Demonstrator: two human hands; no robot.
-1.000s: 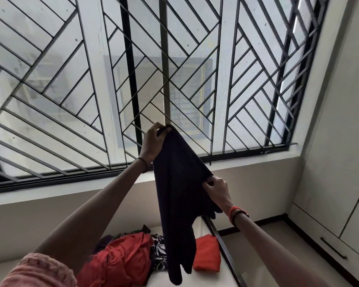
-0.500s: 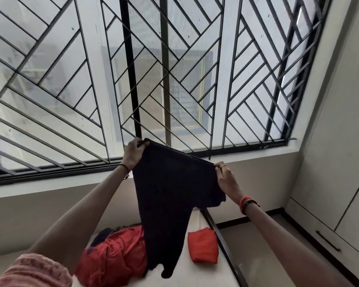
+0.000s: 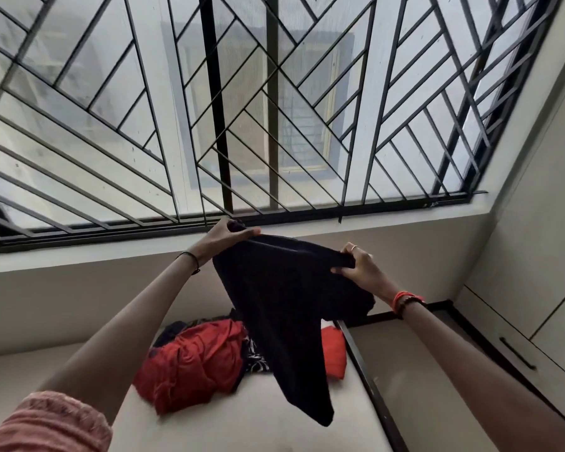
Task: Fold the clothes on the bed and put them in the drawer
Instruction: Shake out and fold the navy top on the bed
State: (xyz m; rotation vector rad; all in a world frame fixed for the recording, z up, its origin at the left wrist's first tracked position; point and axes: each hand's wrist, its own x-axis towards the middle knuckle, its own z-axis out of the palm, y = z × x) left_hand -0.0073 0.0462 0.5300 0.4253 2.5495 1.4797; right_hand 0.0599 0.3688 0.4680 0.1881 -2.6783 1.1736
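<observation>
A black garment [image 3: 284,308] hangs in the air above the bed [image 3: 242,415], stretched by its top edge between both hands. My left hand [image 3: 224,238] pinches its upper left corner. My right hand [image 3: 361,269] grips the upper right corner a little lower. The cloth tapers down to a point over the mattress. On the bed behind it lies a crumpled red garment [image 3: 190,360], with a black-and-white patterned piece [image 3: 255,357] and dark cloth beside it. A folded orange-red piece [image 3: 335,352] sits near the bed's right edge. A drawer front with a black handle [image 3: 516,353] is at the lower right.
A large window with a black metal grille [image 3: 274,125] fills the wall ahead, above a white sill. The bed's dark frame edge [image 3: 372,386] runs along its right side, with a strip of floor [image 3: 437,370] between it and the pale wardrobe [image 3: 542,256].
Both hands have come lower and moved further apart, spreading the black garment's top edge wide. The right hand rose from the cloth's side to its top corner.
</observation>
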